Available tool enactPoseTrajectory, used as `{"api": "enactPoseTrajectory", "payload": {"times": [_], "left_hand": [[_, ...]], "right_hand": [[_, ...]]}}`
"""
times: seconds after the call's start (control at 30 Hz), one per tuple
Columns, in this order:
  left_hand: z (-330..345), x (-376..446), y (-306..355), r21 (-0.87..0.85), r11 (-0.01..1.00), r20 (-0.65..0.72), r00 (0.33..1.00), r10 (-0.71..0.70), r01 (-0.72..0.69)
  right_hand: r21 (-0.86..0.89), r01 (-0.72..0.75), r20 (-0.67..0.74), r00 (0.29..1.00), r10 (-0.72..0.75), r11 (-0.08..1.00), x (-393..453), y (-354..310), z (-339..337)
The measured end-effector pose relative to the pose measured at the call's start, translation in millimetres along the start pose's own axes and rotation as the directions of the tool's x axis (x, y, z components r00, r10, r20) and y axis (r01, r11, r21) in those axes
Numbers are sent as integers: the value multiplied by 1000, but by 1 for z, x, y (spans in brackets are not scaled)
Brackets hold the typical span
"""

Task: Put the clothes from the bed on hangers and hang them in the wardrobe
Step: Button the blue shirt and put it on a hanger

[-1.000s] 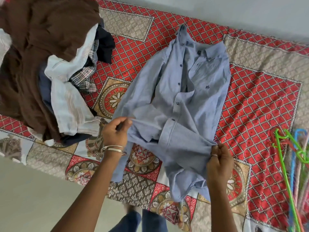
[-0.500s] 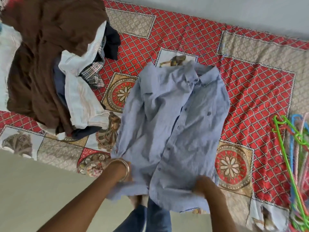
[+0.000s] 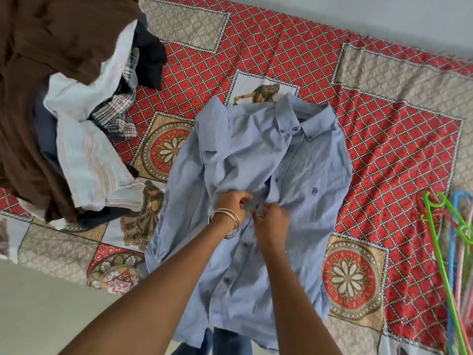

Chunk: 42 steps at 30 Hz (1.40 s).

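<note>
Landmark for all positions: the light blue button-down cotton shirt (image 3: 258, 190), lying front-up on the bed (image 3: 399, 139), which carries a red, beige and white patterned cover; the collar points to the far side and the hem hangs over the near edge. Far left of the shirt: a heap of unsorted clothes (image 3: 64, 103), comprising a large brown garment on top, a pale striped white shirt, a checked item and dark navy pieces; the heap's near edge lies just beside the shirt's left sleeve. At the shirt's centre, on the button placket: the left hand (image 3: 231, 202), wearing silver bangles at the wrist, fingers curled and pinching the fabric at the left side of the placket. Immediately beside it, nearly touching: the right hand (image 3: 272, 217), ring on one finger, fingers likewise curled on the placket cloth. Whether a button is being gripped cannot be determined. Both hands are together over the chest of the shirt. Far right of the shirt, well apart from it at the edge of view: a bundle of thin plastic hangers (image 3: 453, 254) in green, blue and pink, lying on the bed.
</note>
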<state>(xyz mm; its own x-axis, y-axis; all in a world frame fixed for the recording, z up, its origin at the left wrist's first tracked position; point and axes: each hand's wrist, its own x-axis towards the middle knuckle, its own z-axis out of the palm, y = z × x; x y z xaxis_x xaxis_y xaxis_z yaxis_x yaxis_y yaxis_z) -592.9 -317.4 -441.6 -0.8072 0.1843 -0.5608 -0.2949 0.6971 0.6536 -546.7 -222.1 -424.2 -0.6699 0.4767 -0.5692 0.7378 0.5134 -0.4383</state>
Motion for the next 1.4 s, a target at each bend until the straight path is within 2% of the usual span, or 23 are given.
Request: {"api": "enactPoseTrajectory", "payload": {"times": [0.1,0.17,0.23,0.33,0.43,0.53,0.63,0.73,0.9,0.97,1.1,1.23,1.4], "left_hand": [[10,11,-16,76,997,-140,990,3,7],[14,15,-18,114,993,-177,984,4,16],[17,16,-18,175,985,-162,987,16,13],[27,15,-16,196,981,-154,987,38,-7],[36,13,-8,220,973,-181,983,-28,68],[40,14,3,216,962,-204,972,-121,165],[41,17,4,122,977,-207,968,-145,173],[38,16,-2,-21,996,-161,983,-89,87],[33,9,-3,-29,998,-120,991,-52,49],[30,10,-2,-55,998,-105,993,-47,41],[29,10,0,-80,995,-100,993,-69,62],[32,10,-1,-98,990,-115,987,-111,100],[31,14,-1,-104,980,-90,979,-181,172]], "right_hand": [[-59,-188,7,982,189,980,12,2,5],[-81,-212,0,977,212,974,18,5,7],[-48,-183,-64,982,180,982,21,9,8],[195,-170,-130,972,197,966,18,18,5],[428,-214,-82,958,274,878,13,30,4],[546,-257,-6,950,311,798,14,38,9],[592,-239,12,958,288,770,18,43,12],[595,-217,32,969,247,774,21,45,12],[530,-172,39,983,179,830,24,44,14],[533,-181,77,983,166,827,27,45,15],[464,-113,150,988,48,878,34,46,8],[461,-86,269,962,-46,883,40,46,0],[583,-198,447,888,-107,788,48,51,-12]]}}
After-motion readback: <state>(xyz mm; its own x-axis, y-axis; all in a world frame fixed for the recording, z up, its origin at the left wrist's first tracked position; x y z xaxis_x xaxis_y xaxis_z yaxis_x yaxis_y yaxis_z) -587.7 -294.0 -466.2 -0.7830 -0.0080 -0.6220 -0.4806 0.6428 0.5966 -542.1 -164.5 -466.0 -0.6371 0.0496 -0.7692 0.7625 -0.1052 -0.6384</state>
